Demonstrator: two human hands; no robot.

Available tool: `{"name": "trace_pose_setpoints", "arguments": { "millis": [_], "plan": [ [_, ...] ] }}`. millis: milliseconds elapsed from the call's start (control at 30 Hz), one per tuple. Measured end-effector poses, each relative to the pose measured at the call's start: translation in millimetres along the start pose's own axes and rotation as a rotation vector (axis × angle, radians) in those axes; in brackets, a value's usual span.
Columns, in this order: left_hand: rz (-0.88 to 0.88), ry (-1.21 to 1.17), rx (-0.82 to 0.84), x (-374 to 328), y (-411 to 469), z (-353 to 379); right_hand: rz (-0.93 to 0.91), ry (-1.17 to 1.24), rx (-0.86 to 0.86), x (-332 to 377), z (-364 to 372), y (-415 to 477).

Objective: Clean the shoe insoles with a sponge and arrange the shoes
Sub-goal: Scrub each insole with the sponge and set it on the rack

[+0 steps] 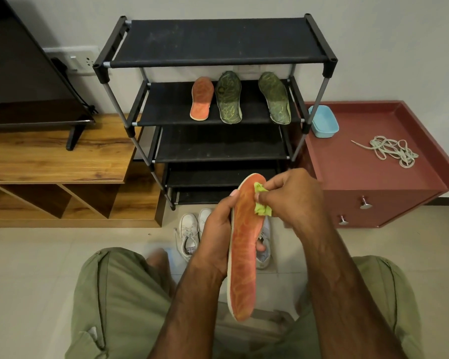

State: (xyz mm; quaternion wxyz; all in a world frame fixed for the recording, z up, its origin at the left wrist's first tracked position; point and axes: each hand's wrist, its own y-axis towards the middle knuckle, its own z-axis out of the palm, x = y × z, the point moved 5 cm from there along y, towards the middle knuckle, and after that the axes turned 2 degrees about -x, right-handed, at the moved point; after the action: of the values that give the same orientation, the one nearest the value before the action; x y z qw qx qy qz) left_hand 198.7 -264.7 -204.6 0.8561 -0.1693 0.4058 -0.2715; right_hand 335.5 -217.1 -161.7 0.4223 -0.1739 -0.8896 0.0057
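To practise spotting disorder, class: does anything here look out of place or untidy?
Yes. A tangled heap of shoelaces lies loose on the red cabinet, apart from the white shoes on the floor. Three insoles sit on the rack outside any shoe. Nothing looks spilled or broken.

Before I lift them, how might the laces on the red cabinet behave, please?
The laces lie in loose tangled loops, so they will probably hang limp and come up together. They look thin, so likely very light. One free end trails out and may drag.
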Motion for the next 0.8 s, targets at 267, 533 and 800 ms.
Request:
{"name": "trace_pose_setpoints", "arguments": {
  "millis": [267, 533, 800],
  "plan": [
    [-0.022, 0.011, 0.025, 4, 0, 1, -0.005, -0.013, -0.016, -2, -2, 0],
    [-0.018, 0.044, 0.016, 4, 2, -1, -0.05, 0.018, -0.106, -6, -1, 0],
    [-0.03, 0.068, 0.041, 5, 0, 8, -0.111, 0.09, 0.002, -2, -1, 1]
  ]
}}
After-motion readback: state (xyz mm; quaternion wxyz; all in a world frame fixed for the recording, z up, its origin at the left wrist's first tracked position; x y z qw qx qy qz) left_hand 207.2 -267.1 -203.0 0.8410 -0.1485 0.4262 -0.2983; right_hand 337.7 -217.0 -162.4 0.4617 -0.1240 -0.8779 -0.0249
